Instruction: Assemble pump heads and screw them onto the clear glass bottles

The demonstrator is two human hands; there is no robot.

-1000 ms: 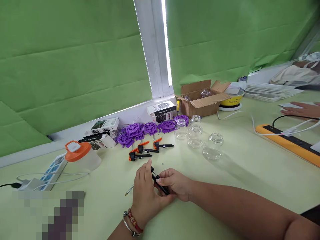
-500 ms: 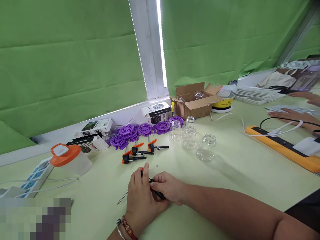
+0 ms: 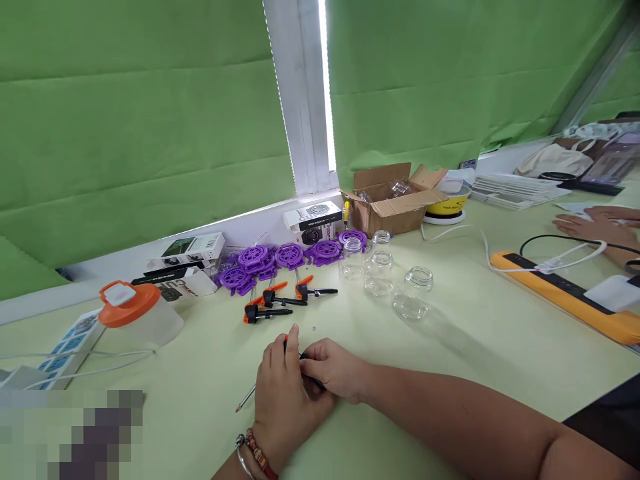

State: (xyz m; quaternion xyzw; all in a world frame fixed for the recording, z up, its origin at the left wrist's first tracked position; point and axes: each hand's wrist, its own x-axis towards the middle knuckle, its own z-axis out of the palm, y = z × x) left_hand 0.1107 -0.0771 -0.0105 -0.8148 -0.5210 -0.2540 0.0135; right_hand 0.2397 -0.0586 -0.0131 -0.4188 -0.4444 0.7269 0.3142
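Black part (image 3: 319, 384) held, less exposed than one second ago.
We find the left hand (image 3: 283, 393) curled round it and the right hand (image 3: 334, 370) pinching it, fingers hiding most. A slim metal shaft (image 3: 246, 398) protrudes at left. Beyond lie three black-and-orange levers (image 3: 270, 298), clear rounded jars (image 3: 379, 273), slotted purple discs (image 3: 290, 255), a flap-open cardboard box (image 3: 400, 220).

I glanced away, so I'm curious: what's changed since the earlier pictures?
The right hand has moved closer to the left hand, covering more of the black piece; both still hold it. A co-worker's hands have drawn together. The jars and purple parts stayed put.
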